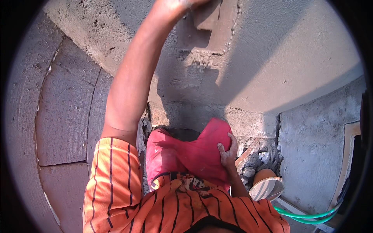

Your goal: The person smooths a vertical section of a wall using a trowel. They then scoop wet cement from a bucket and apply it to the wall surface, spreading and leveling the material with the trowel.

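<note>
My left hand (186,4) reaches up to the top edge of the view, over a recessed grey plaster patch (219,35) with rough edges; its fingers are mostly cut off, so what it holds, if anything, is unclear. My right hand (229,149) rests with fingers apart on the knee of my pink trousers (208,147). Plastered wall (283,58) rises in front of me, crossed by sunlight and shadow.
Grey concrete slabs (62,128) with cracks run along the left. At lower right are rubble (248,171), an orange bucket or cone (266,186) and a green hose (307,215). A grey side wall (311,147) has a framed dark opening.
</note>
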`<act>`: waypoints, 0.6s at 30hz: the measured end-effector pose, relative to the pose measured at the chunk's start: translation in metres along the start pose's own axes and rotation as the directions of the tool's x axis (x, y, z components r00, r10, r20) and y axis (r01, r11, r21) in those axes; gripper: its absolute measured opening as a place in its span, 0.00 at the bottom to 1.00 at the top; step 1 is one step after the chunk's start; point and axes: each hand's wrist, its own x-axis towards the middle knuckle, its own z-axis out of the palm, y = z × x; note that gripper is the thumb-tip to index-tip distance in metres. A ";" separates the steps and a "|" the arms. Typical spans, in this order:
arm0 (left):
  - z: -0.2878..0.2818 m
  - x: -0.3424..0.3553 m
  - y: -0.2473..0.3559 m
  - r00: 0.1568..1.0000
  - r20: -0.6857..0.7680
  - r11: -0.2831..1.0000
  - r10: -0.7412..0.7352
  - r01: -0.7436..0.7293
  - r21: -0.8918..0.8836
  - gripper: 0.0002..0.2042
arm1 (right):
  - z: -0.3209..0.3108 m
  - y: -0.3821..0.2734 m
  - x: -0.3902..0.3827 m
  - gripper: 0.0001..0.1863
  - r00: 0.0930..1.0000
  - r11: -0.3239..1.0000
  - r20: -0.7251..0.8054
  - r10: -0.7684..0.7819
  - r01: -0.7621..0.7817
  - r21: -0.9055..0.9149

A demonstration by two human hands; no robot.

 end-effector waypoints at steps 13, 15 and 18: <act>0.112 -0.277 -0.057 0.876 -0.299 0.925 -0.379 0.346 -0.160 0.19 | -0.008 -0.010 -0.012 0.35 0.998 0.997 0.007 -0.057 0.057 -0.048; 0.068 -0.161 0.004 0.676 0.043 0.551 -0.735 0.633 -0.543 0.29 | -0.019 -0.004 -0.010 0.35 0.998 0.997 -0.035 -0.053 0.051 -0.059; 0.015 0.011 0.036 0.942 0.026 0.847 -0.335 0.314 -0.429 0.18 | -0.024 0.004 -0.012 0.34 0.997 0.999 -0.074 -0.027 0.024 -0.041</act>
